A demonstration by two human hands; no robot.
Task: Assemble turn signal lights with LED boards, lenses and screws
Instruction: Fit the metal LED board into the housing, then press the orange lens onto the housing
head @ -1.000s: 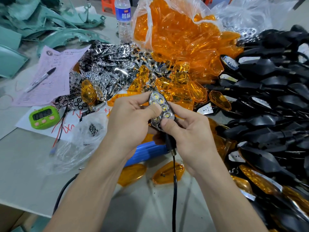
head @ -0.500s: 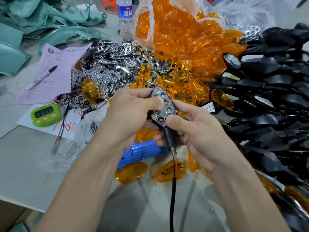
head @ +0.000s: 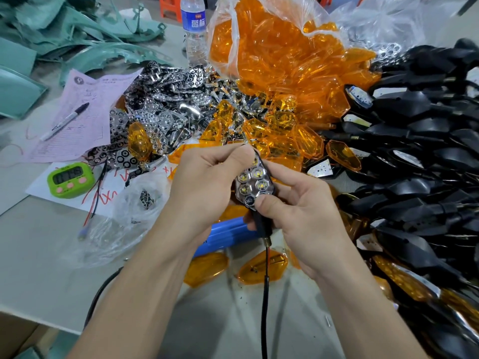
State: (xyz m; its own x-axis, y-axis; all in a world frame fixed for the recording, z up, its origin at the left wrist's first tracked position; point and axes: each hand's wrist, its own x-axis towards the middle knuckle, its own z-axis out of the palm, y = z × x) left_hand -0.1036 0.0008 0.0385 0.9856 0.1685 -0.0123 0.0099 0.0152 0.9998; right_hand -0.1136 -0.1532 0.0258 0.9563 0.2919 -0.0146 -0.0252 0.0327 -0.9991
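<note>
both hands hold one turn signal light [head: 255, 183] above the table [head: 39, 255], face up, shiny reflector cells showing. left hand [head: 207, 187]: fingers curled, thumb and forefinger pinching the light's top end. right hand [head: 298, 211]: thumb pressed on the lower end, fingers wrapped behind the black stem. black cable [head: 264, 294] hangs from the stem toward the camera. blue tool [head: 228, 234] lies under the hands. behind: bag of orange lenses [head: 272, 53], heap of chrome reflectors [head: 166, 104]. black housings [head: 427, 151] piled at right. green timer [head: 70, 180] and marker [head: 64, 121] at left.
</note>
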